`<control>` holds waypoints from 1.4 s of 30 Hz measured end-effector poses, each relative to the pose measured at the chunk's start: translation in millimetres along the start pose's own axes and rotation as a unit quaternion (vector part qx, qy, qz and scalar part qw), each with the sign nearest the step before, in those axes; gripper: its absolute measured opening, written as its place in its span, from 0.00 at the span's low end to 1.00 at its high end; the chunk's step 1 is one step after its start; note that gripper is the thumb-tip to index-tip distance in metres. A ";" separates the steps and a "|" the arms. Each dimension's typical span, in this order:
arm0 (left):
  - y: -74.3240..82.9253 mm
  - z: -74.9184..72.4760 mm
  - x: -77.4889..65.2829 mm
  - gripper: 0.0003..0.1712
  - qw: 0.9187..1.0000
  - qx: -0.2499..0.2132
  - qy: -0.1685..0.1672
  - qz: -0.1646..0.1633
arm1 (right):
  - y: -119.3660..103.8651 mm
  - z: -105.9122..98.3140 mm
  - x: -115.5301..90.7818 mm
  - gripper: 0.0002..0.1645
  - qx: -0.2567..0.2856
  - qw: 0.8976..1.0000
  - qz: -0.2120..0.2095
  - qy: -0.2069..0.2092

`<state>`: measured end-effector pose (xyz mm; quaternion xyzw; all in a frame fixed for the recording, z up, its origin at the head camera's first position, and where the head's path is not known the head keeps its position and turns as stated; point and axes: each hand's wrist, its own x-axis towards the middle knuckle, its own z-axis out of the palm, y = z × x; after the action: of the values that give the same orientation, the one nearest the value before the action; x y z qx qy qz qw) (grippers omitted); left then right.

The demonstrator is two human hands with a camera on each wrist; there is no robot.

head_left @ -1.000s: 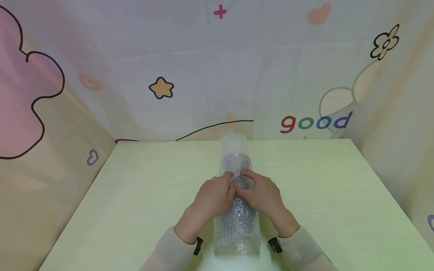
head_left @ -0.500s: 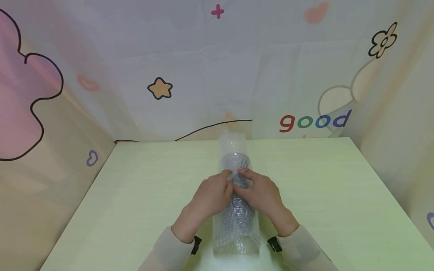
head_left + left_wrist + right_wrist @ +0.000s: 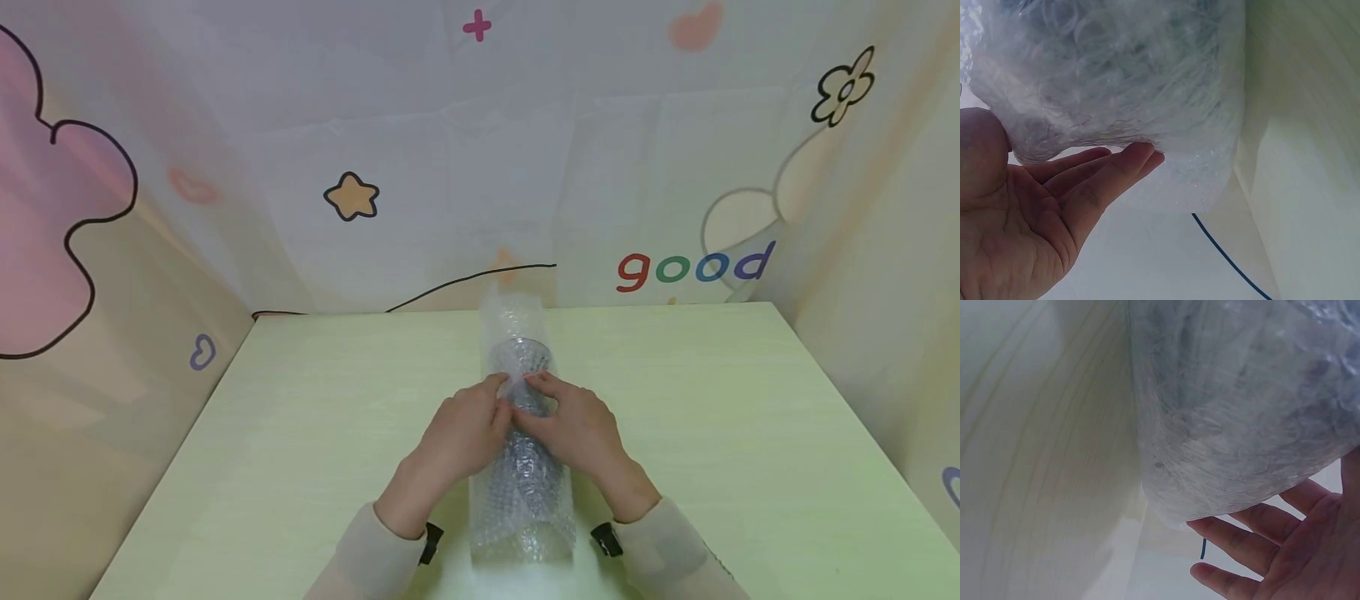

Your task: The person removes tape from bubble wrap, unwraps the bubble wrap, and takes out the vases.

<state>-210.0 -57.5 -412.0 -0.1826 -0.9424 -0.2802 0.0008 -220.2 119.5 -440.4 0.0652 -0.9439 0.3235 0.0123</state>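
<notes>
A long bundle of clear bubble wrap [image 3: 528,492] lies lengthwise in front of me on the table, with a dark cylindrical thing showing through it. My left hand [image 3: 463,429] comes over it from the left, thumb and index finger pressing the top of the wrap. From the other side my right hand [image 3: 579,425] touches the same stretch, its thumb and index finger bowed apart with their tips on the wrap. The left wrist view shows fairly straight fingers [image 3: 1107,181] along the plastic. In the right wrist view the fingers [image 3: 1235,544] are spread, some against the wrap.
The pale wood-grain table [image 3: 330,392] extends to both sides of the bundle. A cloth backdrop [image 3: 442,192] with printed shapes and lettering rises behind it, and more cloth hangs at the left and right edges.
Both hands stay on the wrap, with the fingertips shifting only slightly. A thin, pale strip seen at the right fingertips earlier is now barely visible. The whole view has drifted a little.
</notes>
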 end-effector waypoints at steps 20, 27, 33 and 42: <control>-7.7 -3.1 -0.9 0.28 1.000 -0.016 0.000 -0.013 | 2.1 0.5 -0.3 0.40 0.007 1.000 -0.009 -0.001; -9.2 -8.5 -3.6 0.29 0.999 -0.028 -0.002 -0.027 | 1.9 1.4 0.6 0.40 0.004 1.000 -0.008 -0.001; -12.9 -10.9 -5.7 0.28 0.999 -0.028 0.003 -0.027 | 1.7 1.4 0.4 0.40 0.003 1.000 -0.010 -0.003; -17.4 -12.3 -6.6 0.28 0.999 -0.031 0.009 -0.029 | 1.6 1.1 0.1 0.40 0.002 1.000 -0.010 -0.004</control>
<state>-211.1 -79.8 -411.5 -0.1521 -0.9381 -0.3111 -0.0044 -220.5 120.1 -442.2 0.0761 -0.9427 0.3247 0.0119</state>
